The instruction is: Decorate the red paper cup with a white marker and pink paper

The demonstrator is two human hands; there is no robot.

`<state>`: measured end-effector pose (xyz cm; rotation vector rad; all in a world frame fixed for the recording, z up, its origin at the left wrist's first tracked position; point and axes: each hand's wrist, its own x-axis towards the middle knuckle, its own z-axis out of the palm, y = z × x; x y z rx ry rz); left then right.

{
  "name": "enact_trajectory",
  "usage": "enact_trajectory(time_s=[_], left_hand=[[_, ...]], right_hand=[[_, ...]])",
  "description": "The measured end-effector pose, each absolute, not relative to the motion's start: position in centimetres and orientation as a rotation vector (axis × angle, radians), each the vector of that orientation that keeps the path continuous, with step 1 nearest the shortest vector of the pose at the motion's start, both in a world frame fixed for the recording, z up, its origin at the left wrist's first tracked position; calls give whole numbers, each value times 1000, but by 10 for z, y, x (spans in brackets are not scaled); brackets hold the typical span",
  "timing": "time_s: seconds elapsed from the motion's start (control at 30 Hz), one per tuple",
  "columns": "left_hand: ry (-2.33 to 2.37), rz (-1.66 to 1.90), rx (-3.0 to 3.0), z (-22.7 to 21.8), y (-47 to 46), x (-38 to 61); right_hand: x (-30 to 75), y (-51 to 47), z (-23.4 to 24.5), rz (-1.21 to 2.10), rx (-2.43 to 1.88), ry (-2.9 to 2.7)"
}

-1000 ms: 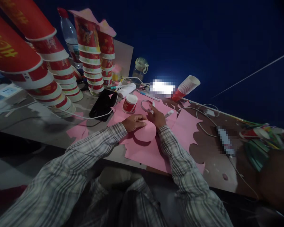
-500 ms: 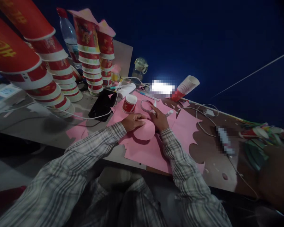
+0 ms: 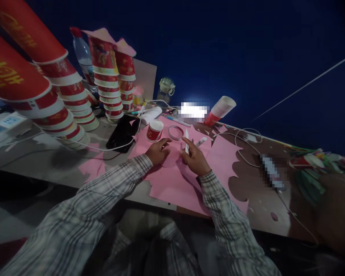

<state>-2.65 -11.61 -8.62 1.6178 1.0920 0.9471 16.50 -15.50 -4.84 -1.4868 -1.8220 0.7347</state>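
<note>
My left hand [image 3: 157,151] rests with curled fingers on a round pink paper piece [image 3: 171,158] that lies on a large pink sheet [image 3: 175,180]. My right hand [image 3: 196,158] is closed around a white pen [image 3: 186,140], its tip pointing up near the paper piece. A clear tape ring [image 3: 176,132] lies just beyond both hands. A small red and white paper cup [image 3: 154,130] stands upside down to the left of the ring. A second white marker [image 3: 200,141] lies beside my right hand.
Tall stacks of red paper cups [image 3: 107,76] lean at the left and back. A black phone [image 3: 123,132] with a white cable [image 3: 241,147] lies left of the pink sheet. A water bottle [image 3: 82,53], a small jar [image 3: 164,88] and a tipped cup stack [image 3: 220,110] stand behind. Colourful items [image 3: 313,168] sit at right.
My right hand has lifted off the pink round piece and now holds the pen upright. My left hand has stayed on the piece. The view has shifted slightly down.
</note>
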Motion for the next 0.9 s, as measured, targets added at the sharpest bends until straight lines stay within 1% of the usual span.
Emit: enact_trajectory(time_s=[0.23,0.43,0.57,0.63,0.77,0.9], left_hand=[[1033,1148,1740,-93,-126,-24],[915,1140,2002,-103,-116,-26],[901,1128,2059,-105,-111,-25],[960,1095,1958,-103,-108,-25],[1046,995,1487,-93,-105,-26],[1061,977,1250,-81,-108,-25]], right_hand=[[157,-156,-35,757,-1472,-1802],[155,-166,-30,687,-1434,-1803],[139,-191,-38,571,-1267,-1906],[129,-205,-47,498,-1201,-2006],[116,-221,-69,319,-1104,-2178],[115,-220,-85,239,-1153,-2238]])
